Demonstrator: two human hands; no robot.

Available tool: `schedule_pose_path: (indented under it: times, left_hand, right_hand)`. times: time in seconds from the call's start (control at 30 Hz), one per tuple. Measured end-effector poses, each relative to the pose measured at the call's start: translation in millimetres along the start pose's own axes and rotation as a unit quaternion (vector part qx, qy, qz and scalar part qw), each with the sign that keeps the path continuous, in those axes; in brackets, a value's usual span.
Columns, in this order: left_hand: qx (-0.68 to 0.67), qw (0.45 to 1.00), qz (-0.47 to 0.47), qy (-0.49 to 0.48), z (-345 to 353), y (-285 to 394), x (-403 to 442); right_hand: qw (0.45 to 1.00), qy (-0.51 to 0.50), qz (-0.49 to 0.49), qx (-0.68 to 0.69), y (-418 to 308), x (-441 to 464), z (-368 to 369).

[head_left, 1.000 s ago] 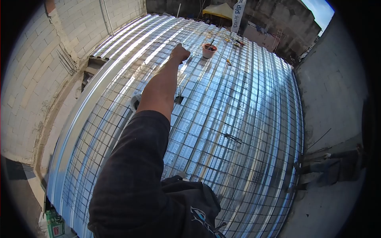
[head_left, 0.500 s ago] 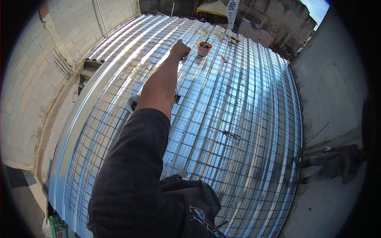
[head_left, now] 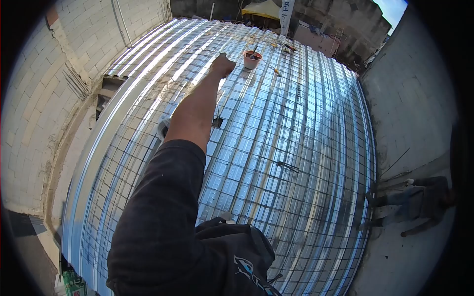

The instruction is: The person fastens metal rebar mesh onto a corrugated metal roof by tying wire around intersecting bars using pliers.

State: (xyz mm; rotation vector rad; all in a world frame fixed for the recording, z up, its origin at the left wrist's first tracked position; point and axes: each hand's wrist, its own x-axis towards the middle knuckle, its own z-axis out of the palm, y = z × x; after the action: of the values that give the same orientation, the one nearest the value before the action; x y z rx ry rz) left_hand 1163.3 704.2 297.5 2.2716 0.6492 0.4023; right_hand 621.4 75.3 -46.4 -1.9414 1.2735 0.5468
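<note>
My left hand [head_left: 223, 65] is held out at the end of a bare forearm, above steel mesh [head_left: 256, 182] laid on shiny corrugated metal decking [head_left: 81, 232]. Its fingers look curled; the inside of the hand is turned away, so anything held there is hidden. Just right of the hand stands a pinkish-white bucket [head_left: 252, 61] with dark contents, apart from it. A small dark object [head_left: 217, 122] lies beside the forearm. Part of a white rounded object [head_left: 163, 125] shows left of the arm. My right hand is out of view.
Block walls [head_left: 103, 54] rise on the left and a plastered wall [head_left: 410, 98] on the right. A person in dark clothes [head_left: 424, 200] stands by the right wall. Dark wire pieces [head_left: 287, 166] lie on the mesh. A yellow canopy [head_left: 264, 9] is at the back.
My left hand has shifted very slightly left and down in view, still outstretched. The person at the right now shows an arm away from the body. The bucket appears a little lower-left in view.
</note>
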Motion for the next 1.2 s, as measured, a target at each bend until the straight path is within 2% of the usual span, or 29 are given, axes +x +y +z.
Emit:
schedule_pose_path:
  times: [0.07,0.13,0.17,0.2,0.23,0.27,0.3,0.37,0.4,0.43,0.47,0.53,0.6,0.7,0.73,0.83,0.9,0.97,1.07,1.13,1.2]
  left_hand:
    - [-0.035,0.996,-0.032,-0.079,6.6,-9.5,-30.6]
    - [-0.024,0.996,-0.044,-0.078,27.1,-36.1,-70.2]
    - [-0.029,0.987,-0.094,-0.130,45.2,-62.7,-76.7]
    - [0.019,0.993,-0.048,-0.108,79.3,-111.6,-79.0]
    - [0.034,0.986,-0.071,-0.150,91.9,-139.1,-99.7]
    - [-0.023,0.967,-0.157,-0.201,79.9,-132.6,-147.7]
    - [-0.018,0.966,-0.181,-0.184,97.0,-160.9,-178.5]
    - [-0.035,0.940,-0.241,-0.237,148.3,-258.2,-240.2]
    - [-0.021,0.922,-0.257,-0.289,154.1,-281.8,-283.7]
    - [0.049,0.917,-0.115,-0.378,150.8,-310.1,-327.3]
    - [-0.051,0.862,-0.352,-0.362,142.6,-313.6,-370.1]
    - [-0.047,0.805,-0.430,-0.405,130.0,-348.4,-441.8]
    - [-0.081,0.753,-0.516,-0.399,112.6,-370.3,-496.2]
    - [0.023,0.792,-0.442,-0.421,82.0,-339.5,-519.5]
    - [0.011,0.803,-0.453,-0.387,82.9,-337.3,-523.5]
    - [-0.038,0.823,-0.330,-0.462,111.0,-378.9,-506.4]
    - [-0.119,0.844,-0.376,-0.365,119.2,-358.4,-482.9]
    - [-0.190,0.856,-0.371,-0.306,121.4,-326.4,-455.2]
    - [-0.208,0.871,-0.330,-0.298,130.1,-292.4,-426.7]
    - [-0.203,0.878,-0.311,-0.302,143.4,-283.7,-414.2]
    - [-0.179,0.876,-0.312,-0.321,146.8,-269.3,-412.1]
  right_hand:
    - [1.000,0.000,0.002,0.001,1.2,-1.3,0.5]
    - [1.000,0.001,0.005,0.003,1.9,-3.4,1.2]
    - [1.000,0.001,0.006,0.003,2.2,-3.6,0.6]
    - [1.000,0.003,0.006,0.003,3.4,-4.1,-0.4]
    - [1.000,0.003,0.006,0.001,3.2,-3.1,-0.6]
    - [1.000,0.003,0.006,0.001,4.1,-2.7,-1.5]
    - [1.000,0.003,0.008,0.002,5.6,-2.6,-2.3]
    - [1.000,0.005,0.009,0.001,5.8,-3.2,-2.5]
    - [1.000,0.004,0.012,0.001,7.0,-4.4,-2.9]
    - [1.000,0.006,0.013,0.001,7.3,-4.9,-4.1]
    - [1.000,0.007,0.014,0.000,8.0,-4.5,-4.8]
    - [1.000,0.010,0.015,-0.002,10.1,-3.9,-7.6]
    - [1.000,0.011,0.012,-0.005,11.1,-3.1,-10.4]
    - [1.000,0.010,0.006,-0.010,16.7,0.4,-14.1]
    - [1.000,0.011,0.005,-0.012,19.3,1.2,-16.0]
    - [1.000,0.010,-0.003,-0.011,22.7,3.4,-22.3]
    - [1.000,0.009,-0.009,0.001,24.5,5.7,-28.3]
    - [0.999,0.007,-0.014,0.032,24.9,7.2,-38.0]
    - [0.991,-0.005,0.005,0.137,12.7,-4.7,-49.7]
    - [0.990,0.005,0.015,0.137,-45.4,-60.9,-59.9]
    - [0.986,0.010,0.022,0.162,-39.7,-63.7,-58.0]
